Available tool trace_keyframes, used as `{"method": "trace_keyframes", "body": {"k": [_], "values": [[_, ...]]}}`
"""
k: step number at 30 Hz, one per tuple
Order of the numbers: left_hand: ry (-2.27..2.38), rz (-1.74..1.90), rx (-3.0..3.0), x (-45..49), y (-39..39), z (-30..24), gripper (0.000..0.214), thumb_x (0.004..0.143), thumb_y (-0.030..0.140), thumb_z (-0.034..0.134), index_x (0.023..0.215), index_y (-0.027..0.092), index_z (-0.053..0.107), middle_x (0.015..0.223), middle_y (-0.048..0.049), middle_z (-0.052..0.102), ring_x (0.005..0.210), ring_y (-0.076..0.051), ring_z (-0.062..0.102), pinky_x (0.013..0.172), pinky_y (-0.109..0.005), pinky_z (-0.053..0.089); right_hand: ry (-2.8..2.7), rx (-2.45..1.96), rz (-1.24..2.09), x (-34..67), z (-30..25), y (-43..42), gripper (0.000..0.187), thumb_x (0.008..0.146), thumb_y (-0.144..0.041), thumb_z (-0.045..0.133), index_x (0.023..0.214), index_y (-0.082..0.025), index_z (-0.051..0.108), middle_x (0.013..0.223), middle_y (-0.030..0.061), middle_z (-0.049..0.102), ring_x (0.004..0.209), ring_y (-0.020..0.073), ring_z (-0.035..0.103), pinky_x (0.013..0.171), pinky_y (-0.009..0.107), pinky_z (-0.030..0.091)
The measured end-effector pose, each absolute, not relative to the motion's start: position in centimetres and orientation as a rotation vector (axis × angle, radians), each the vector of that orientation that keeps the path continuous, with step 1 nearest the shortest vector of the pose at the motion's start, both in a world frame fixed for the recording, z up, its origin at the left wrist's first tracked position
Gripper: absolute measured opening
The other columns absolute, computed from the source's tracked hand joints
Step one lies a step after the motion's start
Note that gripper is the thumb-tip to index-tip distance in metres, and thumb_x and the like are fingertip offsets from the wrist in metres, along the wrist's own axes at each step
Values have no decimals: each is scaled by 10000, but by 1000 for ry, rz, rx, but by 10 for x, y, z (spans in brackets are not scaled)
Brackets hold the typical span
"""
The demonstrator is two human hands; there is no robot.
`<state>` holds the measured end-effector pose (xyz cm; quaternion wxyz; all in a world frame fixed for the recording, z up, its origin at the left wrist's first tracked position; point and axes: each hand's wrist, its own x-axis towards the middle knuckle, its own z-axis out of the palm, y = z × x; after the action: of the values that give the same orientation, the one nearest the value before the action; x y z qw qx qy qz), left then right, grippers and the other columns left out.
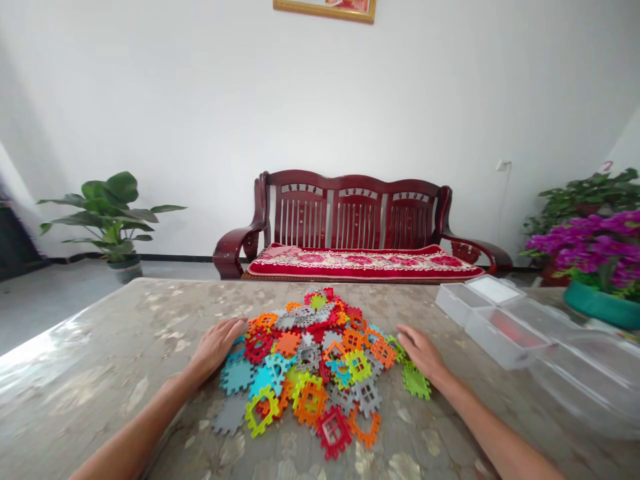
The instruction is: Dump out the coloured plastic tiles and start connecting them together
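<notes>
A heap of flat, notched plastic building tiles (315, 363) in red, orange, blue, green and grey lies on the marbled table (100, 373). My left hand (216, 345) rests flat at the heap's left edge, fingers stretched out against the tiles. My right hand (421, 351) lies flat at the heap's right edge, fingers extended and touching the tiles. Neither hand holds anything. A lone green tile (417, 382) lies just beside my right wrist.
Several clear plastic boxes (500, 327) and a lid stand at the right of the table. A pot of purple flowers (597, 257) sits at the far right. Beyond the table are a dark wooden bench (355, 230) and a leafy potted plant (113, 217).
</notes>
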<state>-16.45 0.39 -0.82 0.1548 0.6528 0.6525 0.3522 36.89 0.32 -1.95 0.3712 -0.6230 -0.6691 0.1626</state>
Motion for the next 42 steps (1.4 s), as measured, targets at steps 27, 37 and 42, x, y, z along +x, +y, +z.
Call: {"method": "trace_keyframes", "body": {"k": [27,37,42], "values": [[1455,1346,1671,-58,22,48,527,821,609,513,1093,190,680,1170,-100,724,1162,-285,628,1057,-413,447,-1901,-1450,669,223,43,119,533,891,-372,481,1387,-180,530,1452,123,536,1353,259,472,1130,420,353],[1864,668,1917,-124,36,-6,535,943,483,331,1400,298,538,1517,-5,481,1473,-266,306,1215,-511,100,-2178,-1585,677,163,37,178,732,785,-483,670,1434,-189,504,1530,170,430,1448,388,304,1159,536,238],[1769,766,1917,-110,43,-3,520,921,498,374,1352,304,591,1459,-4,554,1410,-237,418,1214,-449,181,-2273,-1447,696,148,32,172,775,664,-375,765,1381,-171,554,1305,143,648,1216,331,581,1019,437,436]]}}
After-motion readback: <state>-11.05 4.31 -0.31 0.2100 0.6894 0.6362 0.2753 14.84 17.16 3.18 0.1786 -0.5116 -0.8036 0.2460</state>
